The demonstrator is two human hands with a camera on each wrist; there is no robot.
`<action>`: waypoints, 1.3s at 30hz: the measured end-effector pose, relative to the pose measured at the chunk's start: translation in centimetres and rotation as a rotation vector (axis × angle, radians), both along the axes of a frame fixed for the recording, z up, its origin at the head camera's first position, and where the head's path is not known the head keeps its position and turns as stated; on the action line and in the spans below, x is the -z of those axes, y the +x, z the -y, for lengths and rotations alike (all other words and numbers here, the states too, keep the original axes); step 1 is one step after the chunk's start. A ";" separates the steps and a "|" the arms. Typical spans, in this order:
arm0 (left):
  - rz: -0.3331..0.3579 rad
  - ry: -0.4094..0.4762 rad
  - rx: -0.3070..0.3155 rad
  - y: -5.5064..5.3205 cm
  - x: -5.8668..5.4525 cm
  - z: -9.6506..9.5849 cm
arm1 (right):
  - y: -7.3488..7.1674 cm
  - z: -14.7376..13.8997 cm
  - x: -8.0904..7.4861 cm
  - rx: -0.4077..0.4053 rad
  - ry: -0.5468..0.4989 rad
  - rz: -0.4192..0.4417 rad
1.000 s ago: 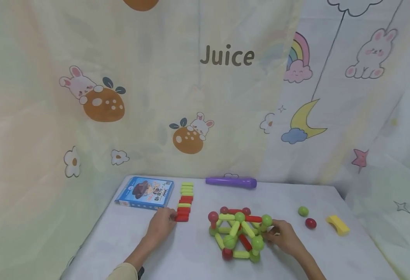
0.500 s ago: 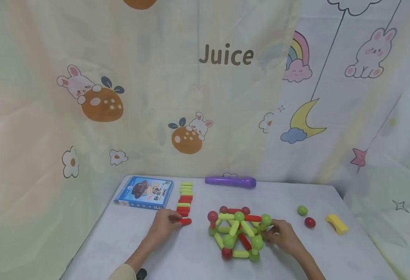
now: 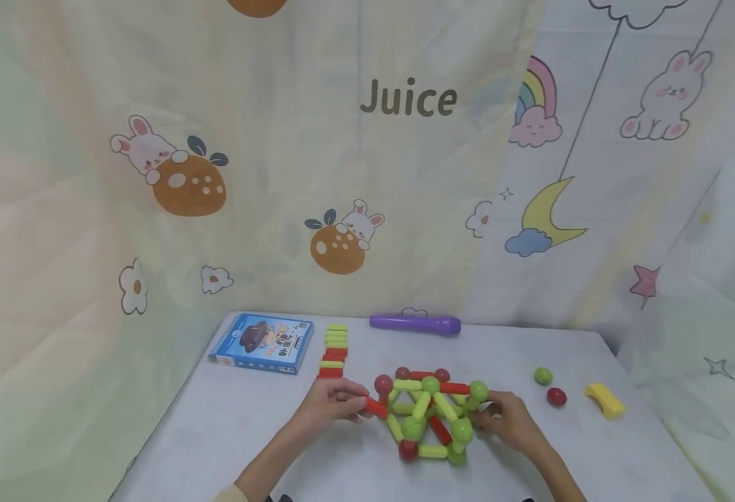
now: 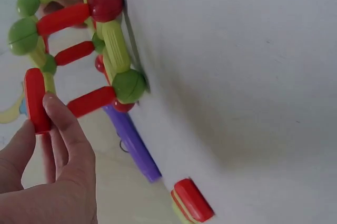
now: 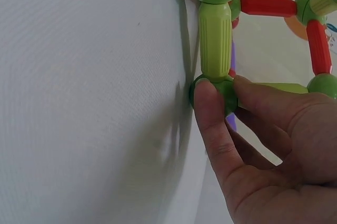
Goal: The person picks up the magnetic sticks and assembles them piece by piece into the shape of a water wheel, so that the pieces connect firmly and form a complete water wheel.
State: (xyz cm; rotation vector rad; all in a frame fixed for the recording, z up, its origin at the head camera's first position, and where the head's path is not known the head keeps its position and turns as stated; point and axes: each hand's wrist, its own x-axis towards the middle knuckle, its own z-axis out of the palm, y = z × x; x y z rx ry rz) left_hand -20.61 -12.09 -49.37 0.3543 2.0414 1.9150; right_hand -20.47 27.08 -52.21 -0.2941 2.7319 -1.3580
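Observation:
A frame of red and yellow-green rods joined by red and green balls point(image 3: 413, 428) stands on the table. My left hand point(image 3: 330, 404) pinches a loose red rod point(image 4: 37, 100) between thumb and fingertips, close to the frame's left side. Whether the rod touches the frame I cannot tell. At the frame's right side my right hand point(image 3: 510, 422) holds a low green ball point(image 5: 229, 98), gripped by thumb and fingers below a yellow-green rod point(image 5: 215, 40). A column of red and yellow-green rods point(image 3: 335, 353) lies behind my left hand, its near end partly hidden.
A blue picture box point(image 3: 266, 343) lies at the back left. Along the back edge is a purple microphone-shaped piece point(image 3: 414, 325). To the right sit a loose green ball point(image 3: 543, 376), a red ball point(image 3: 556, 397) and a yellow arched block point(image 3: 604, 401). A printed curtain point(image 3: 267, 174) hangs behind.
My left hand has drawn a red rod from the near end of the column, lifted it and carried it right to the frame. My right hand has stayed in place.

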 end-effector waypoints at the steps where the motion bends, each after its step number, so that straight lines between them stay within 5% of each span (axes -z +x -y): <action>1: 0.009 0.010 -0.005 0.1 -0.1 -0.4 | 0.0 0.0 0.0 0.003 0.000 0.002; 15: 0.029 -0.013 -0.083 0.4 -0.8 -3.6 | 0.1 0.3 -0.1 0.021 0.003 0.009; 25: 0.086 -0.057 -0.188 0.3 0.1 -5.2 | 0.2 0.4 -0.2 0.048 0.020 0.019; 39: 0.091 -0.117 -0.246 0.4 1.0 -5.0 | 0.1 0.4 0.4 0.061 0.037 0.008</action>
